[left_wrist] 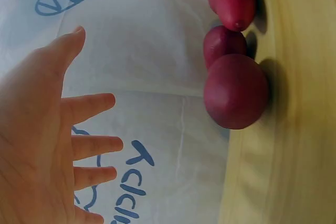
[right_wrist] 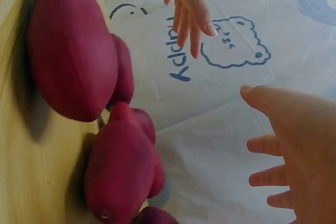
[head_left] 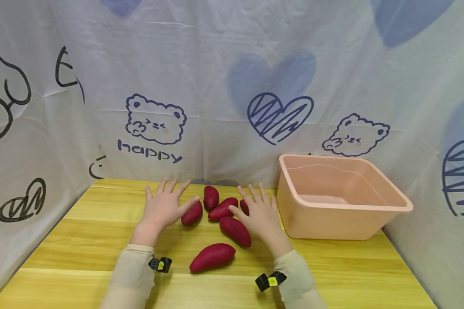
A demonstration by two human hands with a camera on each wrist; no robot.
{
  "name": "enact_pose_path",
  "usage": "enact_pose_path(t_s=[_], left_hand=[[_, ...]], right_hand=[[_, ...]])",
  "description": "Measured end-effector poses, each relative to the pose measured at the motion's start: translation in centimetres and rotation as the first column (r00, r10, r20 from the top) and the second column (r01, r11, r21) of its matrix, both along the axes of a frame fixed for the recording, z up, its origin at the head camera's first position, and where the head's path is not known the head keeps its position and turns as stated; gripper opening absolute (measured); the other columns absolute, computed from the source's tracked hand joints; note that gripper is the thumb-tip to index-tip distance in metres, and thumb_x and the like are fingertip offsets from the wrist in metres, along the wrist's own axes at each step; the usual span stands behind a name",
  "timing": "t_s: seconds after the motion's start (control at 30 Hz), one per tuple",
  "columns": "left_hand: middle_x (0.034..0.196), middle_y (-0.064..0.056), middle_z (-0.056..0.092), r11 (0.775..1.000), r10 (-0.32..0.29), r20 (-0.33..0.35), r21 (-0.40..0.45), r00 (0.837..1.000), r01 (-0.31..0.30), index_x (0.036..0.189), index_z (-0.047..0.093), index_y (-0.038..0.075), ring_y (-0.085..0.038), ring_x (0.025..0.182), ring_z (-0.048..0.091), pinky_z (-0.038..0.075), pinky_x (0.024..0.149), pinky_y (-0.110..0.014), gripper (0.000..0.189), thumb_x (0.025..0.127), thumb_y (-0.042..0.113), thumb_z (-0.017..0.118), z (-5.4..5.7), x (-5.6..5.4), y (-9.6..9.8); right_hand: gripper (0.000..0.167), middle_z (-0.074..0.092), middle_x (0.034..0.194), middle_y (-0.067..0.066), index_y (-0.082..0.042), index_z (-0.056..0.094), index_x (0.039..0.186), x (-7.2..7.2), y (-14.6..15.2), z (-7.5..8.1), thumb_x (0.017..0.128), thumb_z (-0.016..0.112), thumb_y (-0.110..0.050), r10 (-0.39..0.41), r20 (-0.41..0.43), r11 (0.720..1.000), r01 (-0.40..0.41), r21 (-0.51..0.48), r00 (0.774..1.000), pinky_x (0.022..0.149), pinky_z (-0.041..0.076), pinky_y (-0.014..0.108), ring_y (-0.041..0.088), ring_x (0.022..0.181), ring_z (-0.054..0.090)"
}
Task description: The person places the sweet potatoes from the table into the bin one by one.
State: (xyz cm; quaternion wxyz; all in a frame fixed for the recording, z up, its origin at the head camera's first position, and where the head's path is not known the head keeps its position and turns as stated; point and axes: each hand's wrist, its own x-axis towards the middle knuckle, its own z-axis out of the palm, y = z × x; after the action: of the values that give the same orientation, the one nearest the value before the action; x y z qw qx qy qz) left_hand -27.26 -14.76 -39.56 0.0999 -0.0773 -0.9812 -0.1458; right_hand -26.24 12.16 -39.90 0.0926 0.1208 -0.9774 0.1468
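Observation:
Several purple-red sweet potatoes lie loosely grouped on the wooden table. The left hand (head_left: pixel 163 210), fingers spread and straight, is held above the table beside the leftmost sweet potato (head_left: pixel 192 213). Its palm and fingers (left_wrist: pixel 93 105) hold nothing in the left wrist view. On the other side the right hand (head_left: pixel 261 216) spreads its fingers over a sweet potato (head_left: pixel 245 207), which it partly hides. Another sweet potato (head_left: pixel 235 231) lies just left of that hand, and the nearest sweet potato (head_left: pixel 212 258) lies apart at the front. Nothing is in the right fingers (right_wrist: pixel 269 178).
A pink plastic bin (head_left: pixel 340 221) with no lid stands at the right, close to the back of the table. The wooden table (head_left: pixel 81 262) meets a white printed cloth (head_left: pixel 216 77) hung behind and at both sides. Each sleeve carries a small black wrist device (head_left: pixel 160 265).

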Motion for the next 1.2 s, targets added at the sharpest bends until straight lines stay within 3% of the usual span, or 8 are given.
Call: enact_pose_path(t_s=[0.33,0.6,0.9,1.07,1.2], left_hand=[[0.145,-0.01,0.051,0.999,-0.043,-0.133,0.013,0.99,0.045,0.144,0.049,0.023,-0.035,0.136,0.043,0.022,0.11,-0.069,0.071,0.091,0.07,0.041,1.2,0.6,0.5],[0.137,-0.007,0.059,0.995,-0.086,-0.243,0.018,0.966,0.094,0.136,0.057,0.022,-0.032,0.129,0.05,0.032,0.108,-0.06,0.065,0.091,0.067,0.045,2.4,1.7,1.3],[0.134,-0.005,0.061,0.989,-0.141,-0.324,-0.009,0.935,0.146,0.133,0.06,0.022,-0.03,0.128,0.051,0.033,0.108,-0.06,0.059,0.09,0.062,0.053,3.4,2.7,2.3],[0.135,-0.005,0.061,0.989,-0.145,-0.328,-0.033,0.934,0.142,0.134,0.059,0.022,-0.031,0.13,0.048,0.031,0.109,-0.061,0.059,0.089,0.061,0.055,3.2,3.0,2.3],[0.133,-0.004,0.061,0.984,-0.177,-0.366,-0.073,0.913,0.161,0.133,0.06,0.022,-0.031,0.129,0.05,0.032,0.108,-0.062,0.059,0.088,0.061,0.056,3.1,2.7,2.6]], right_hand=[[0.062,0.052,0.146,0.009,-0.026,0.048,0.144,1.0,0.3,1.9,0.092,0.051,-0.058,0.01,-0.174,0.998,-0.021,-0.059,0.985,0.114,0.027,0.059,0.036,0.142,0.037],[0.052,0.062,0.134,0.008,-0.02,0.059,0.134,1.9,1.0,3.3,0.09,0.061,-0.049,0.032,-0.371,0.994,-0.069,-0.088,0.928,0.106,0.041,0.054,0.034,0.128,0.054],[0.048,0.062,0.134,0.007,-0.019,0.063,0.13,3.0,2.0,5.0,0.09,0.063,-0.045,0.001,-0.426,0.98,-0.085,-0.178,0.905,0.108,0.037,0.058,0.035,0.133,0.048],[0.051,0.06,0.136,0.009,-0.019,0.062,0.132,3.0,3.1,5.1,0.088,0.066,-0.044,-0.024,-0.44,0.98,-0.065,-0.187,0.897,0.11,0.034,0.06,0.036,0.135,0.045],[0.054,0.057,0.139,0.01,-0.019,0.059,0.135,2.8,4.6,5.2,0.088,0.066,-0.044,-0.043,-0.459,0.984,-0.042,-0.173,0.887,0.111,0.031,0.061,0.036,0.138,0.042]])
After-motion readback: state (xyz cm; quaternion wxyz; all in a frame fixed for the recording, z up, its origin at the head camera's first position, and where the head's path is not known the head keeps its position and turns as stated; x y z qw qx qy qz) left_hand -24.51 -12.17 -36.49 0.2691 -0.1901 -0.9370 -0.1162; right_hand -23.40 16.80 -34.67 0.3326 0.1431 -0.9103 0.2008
